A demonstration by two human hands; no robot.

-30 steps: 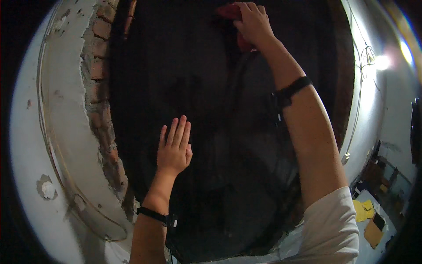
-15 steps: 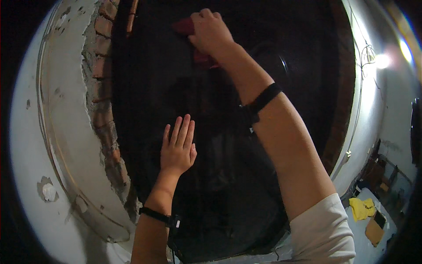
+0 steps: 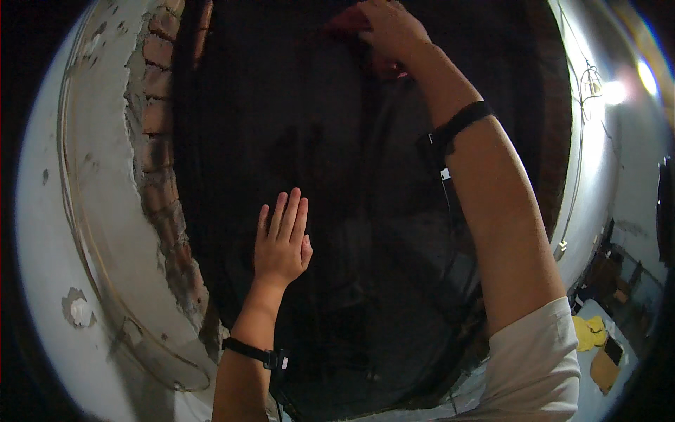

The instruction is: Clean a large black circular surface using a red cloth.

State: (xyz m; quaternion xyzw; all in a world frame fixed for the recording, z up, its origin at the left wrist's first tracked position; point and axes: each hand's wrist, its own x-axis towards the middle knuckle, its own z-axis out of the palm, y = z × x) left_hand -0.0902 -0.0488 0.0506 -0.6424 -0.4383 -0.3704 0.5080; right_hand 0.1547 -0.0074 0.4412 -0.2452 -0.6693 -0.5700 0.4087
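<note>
A large dark glossy pane [image 3: 337,281], with faint reflections in it, fills the middle of the view. My right hand [image 3: 395,29] is high on the pane, arm stretched up, its fingers closed over a dark red cloth [image 3: 346,22]. Part of the cloth hangs out below the palm, and the fingertips run near the top edge of the view. Lower and to the left, my left hand [image 3: 281,243] lies flat toward the pane, fingers straight and holding nothing. Each forearm wears a black strap [image 3: 464,121] with a small device and a thin cable.
Exposed bricks [image 3: 159,112] and broken plaster edge the pane on the left, beside a pale wall [image 3: 105,183] with cables. At right, a lit lamp [image 3: 614,93] hangs near wires. Farther down lie a yellow cloth [image 3: 589,332] and a brown cardboard piece [image 3: 605,369].
My right hand has moved up and to the right with the red cloth. The left hand stays in nearly the same place.
</note>
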